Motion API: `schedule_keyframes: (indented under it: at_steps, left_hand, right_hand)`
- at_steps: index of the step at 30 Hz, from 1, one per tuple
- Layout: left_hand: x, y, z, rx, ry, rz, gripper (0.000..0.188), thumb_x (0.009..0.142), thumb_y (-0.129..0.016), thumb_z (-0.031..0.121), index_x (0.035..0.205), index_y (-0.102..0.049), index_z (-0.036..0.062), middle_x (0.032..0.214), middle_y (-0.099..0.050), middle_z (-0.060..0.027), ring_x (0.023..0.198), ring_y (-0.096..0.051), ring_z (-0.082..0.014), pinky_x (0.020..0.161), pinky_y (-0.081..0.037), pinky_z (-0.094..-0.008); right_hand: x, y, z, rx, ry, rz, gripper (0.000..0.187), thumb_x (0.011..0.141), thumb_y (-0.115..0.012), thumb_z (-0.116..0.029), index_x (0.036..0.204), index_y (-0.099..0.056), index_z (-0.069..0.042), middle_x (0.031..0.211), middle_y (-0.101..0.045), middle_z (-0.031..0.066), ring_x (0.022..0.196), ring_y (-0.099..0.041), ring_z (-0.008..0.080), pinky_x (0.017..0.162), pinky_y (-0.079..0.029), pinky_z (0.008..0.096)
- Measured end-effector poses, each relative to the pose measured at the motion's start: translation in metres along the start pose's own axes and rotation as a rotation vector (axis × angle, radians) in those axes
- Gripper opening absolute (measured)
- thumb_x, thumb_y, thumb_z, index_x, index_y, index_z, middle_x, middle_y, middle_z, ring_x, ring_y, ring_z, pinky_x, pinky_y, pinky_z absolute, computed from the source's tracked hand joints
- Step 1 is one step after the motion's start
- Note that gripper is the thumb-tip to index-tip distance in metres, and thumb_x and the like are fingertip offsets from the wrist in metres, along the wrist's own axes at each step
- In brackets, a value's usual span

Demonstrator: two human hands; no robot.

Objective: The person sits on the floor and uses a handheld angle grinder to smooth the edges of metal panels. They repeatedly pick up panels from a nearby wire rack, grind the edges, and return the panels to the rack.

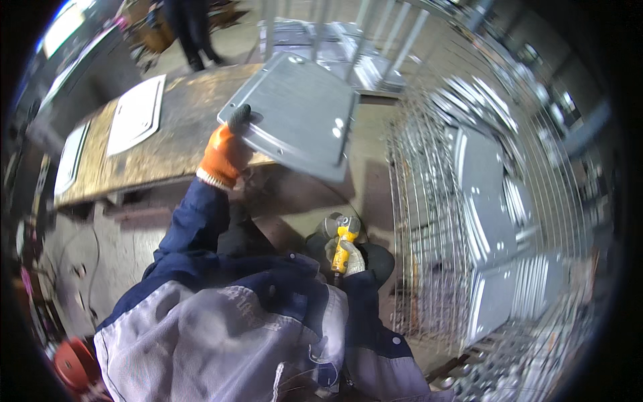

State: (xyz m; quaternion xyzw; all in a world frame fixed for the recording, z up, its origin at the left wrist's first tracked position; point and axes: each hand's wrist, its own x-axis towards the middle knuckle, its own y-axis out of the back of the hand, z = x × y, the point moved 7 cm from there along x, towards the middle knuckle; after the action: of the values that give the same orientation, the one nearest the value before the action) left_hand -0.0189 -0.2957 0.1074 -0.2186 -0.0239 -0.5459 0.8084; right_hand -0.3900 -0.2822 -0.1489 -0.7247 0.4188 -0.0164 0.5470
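My left hand, in an orange and grey glove, grips the near left edge of a flat grey metal plate and holds it tilted over the edge of the workbench. My right hand, in a pale glove, is closed around a yellow power tool held low near my body, its grey head pointing up toward the plate. Dark blue and grey sleeves cover both arms.
Two pale flat plates lie on the worn workbench at the left. A wire mesh cage on the right holds stacked grey metal plates. More plates lie beyond the bench. A person's legs stand at the far end. A red object sits low left.
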Motion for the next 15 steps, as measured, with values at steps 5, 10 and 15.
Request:
schedule_keyframes:
  at_steps: [5,10,15]
  left_hand:
    - [-0.036,0.094,-0.009,1.248,-0.674,0.148,0.023,0.084,-0.062,0.007,0.107,-0.06,0.0011,0.086,-0.065,-0.0094,0.08,-0.062,-0.0242,0.073,-0.05,-0.0343]
    - [-0.051,0.164,-0.105,2.591,-0.303,-0.504,0.039,0.094,-0.046,0.034,0.112,-0.063,0.0037,0.118,-0.062,-0.019,0.117,-0.05,-0.0382,0.109,-0.031,-0.0424]
    - [-0.08,0.17,-0.098,2.132,-0.076,-0.55,0.019,0.095,-0.044,0.017,0.103,-0.058,0.0072,0.104,-0.061,-0.0104,0.106,-0.052,-0.0258,0.102,-0.038,-0.0359]
  right_hand:
    - [0.017,-0.015,0.005,0.033,-0.043,-0.007,0.035,0.08,-0.067,-0.015,0.108,-0.054,-0.001,0.096,-0.063,0.0151,0.086,-0.065,0.0276,0.077,-0.056,0.038]
    - [0.029,-0.038,0.013,-0.015,-0.104,-0.067,0.034,0.076,-0.071,-0.013,0.105,-0.056,-0.002,0.1,-0.061,0.0157,0.088,-0.063,0.0259,0.08,-0.056,0.0388]
    - [0.04,-0.063,0.025,-0.107,-0.04,-0.086,0.036,0.077,-0.071,-0.016,0.105,-0.056,-0.001,0.1,-0.062,0.0182,0.083,-0.064,0.0273,0.078,-0.057,0.0384]
